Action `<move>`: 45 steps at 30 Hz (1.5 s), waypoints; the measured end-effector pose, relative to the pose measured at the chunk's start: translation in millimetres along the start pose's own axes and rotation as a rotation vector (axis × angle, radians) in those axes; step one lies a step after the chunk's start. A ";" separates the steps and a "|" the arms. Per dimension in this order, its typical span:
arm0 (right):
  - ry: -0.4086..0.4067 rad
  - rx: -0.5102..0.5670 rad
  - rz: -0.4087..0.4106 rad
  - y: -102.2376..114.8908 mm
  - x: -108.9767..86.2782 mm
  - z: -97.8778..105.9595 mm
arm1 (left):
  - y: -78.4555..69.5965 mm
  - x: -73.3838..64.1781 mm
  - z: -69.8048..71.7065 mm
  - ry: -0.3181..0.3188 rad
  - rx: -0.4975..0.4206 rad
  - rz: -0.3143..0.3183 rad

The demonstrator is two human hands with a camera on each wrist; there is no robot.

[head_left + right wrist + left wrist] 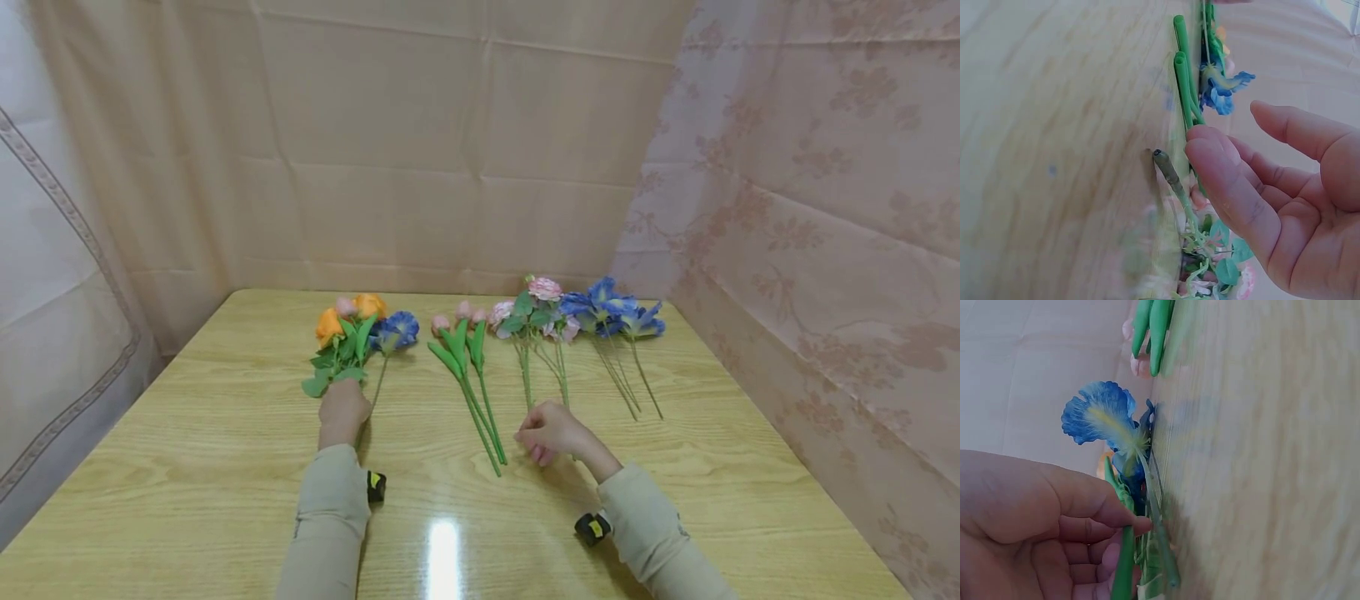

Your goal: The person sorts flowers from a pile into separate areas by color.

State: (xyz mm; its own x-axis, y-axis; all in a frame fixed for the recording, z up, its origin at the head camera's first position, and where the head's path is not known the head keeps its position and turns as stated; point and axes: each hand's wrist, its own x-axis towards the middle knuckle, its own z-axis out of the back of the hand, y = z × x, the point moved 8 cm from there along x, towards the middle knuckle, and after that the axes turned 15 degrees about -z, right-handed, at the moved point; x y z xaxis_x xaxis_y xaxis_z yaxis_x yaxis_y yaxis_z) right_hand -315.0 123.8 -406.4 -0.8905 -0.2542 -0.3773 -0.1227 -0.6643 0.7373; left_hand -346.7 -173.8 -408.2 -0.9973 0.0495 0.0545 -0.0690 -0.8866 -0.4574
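Note:
My left hand (344, 411) is at the left bunch, its thumb and fingers pinching a thick green tulip stem (1124, 565). That bunch has orange flowers (328, 327), a pink tulip (346, 307) and green leaves. Beside it lies a blue flower (394, 332), whose thin stem (1159, 528) passes close to the thumb tip in the left wrist view. My right hand (553, 431) hovers by the stem ends of the pink flowers (544, 289). Its fingers are loosely bent, the thumb stands apart, and nothing is held. A dark stem end (1165, 164) shows near its fingertips.
Pink tulips (462, 311) with green stems lie mid-table between the hands. Several blue flowers (603, 306) lie at the far right. Curtains (450, 150) hang behind the wooden table (225, 500) and at both sides.

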 end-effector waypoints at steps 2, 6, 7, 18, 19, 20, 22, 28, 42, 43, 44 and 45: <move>0.002 -0.002 0.004 -0.5 -0.1 -0.7 | 0.1 -0.9 1.0 -0.020 -0.017 0.001; 0.008 0.000 0.014 -1.2 0.0 -1.6 | -1.1 -2.0 3.9 -0.056 -0.059 -0.001; 0.010 0.002 0.015 -1.4 0.0 -1.7 | -1.8 -2.0 5.1 -0.063 -0.065 -0.004; 0.020 0.014 0.003 -1.3 -0.6 -3.1 | -9.9 -4.6 17.2 -0.117 -0.096 -0.048; 0.019 0.011 0.003 -1.0 -0.9 -3.2 | -11.8 -5.4 18.9 -0.124 -0.095 -0.057; 0.017 0.009 0.002 -0.8 -0.9 -3.2 | -14.2 -6.3 20.5 -0.129 -0.095 -0.064; 0.017 0.005 0.004 -0.5 -0.9 -3.5 | -19.6 -8.5 25.1 -0.156 -0.099 -0.083; 0.016 0.005 0.003 0.8 -0.7 -4.7 | -37.0 -11.2 34.3 -0.215 -0.139 -0.142; -0.004 0.002 0.029 7.6 -1.9 -9.1 | -69.0 -14.5 28.5 -0.175 -0.280 -0.245; -0.008 0.003 0.034 8.6 -2.0 -9.3 | -71.8 -14.8 28.1 -0.175 -0.294 -0.253; -0.012 0.006 0.038 9.6 -2.0 -9.5 | -75.1 -15.1 28.5 -0.182 -0.298 -0.269; -0.014 0.008 0.043 10.6 -2.1 -9.8 | -78.0 -15.3 28.4 -0.184 -0.301 -0.284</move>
State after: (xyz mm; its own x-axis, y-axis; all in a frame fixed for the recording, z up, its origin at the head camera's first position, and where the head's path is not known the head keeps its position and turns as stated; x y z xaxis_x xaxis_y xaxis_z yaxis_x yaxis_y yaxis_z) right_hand -310.1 110.4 -403.3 -0.9013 -0.2726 -0.3368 -0.0871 -0.6474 0.7572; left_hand -325.3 -118.5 -348.1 -0.9185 0.1647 0.3594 -0.3707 -0.6751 -0.6379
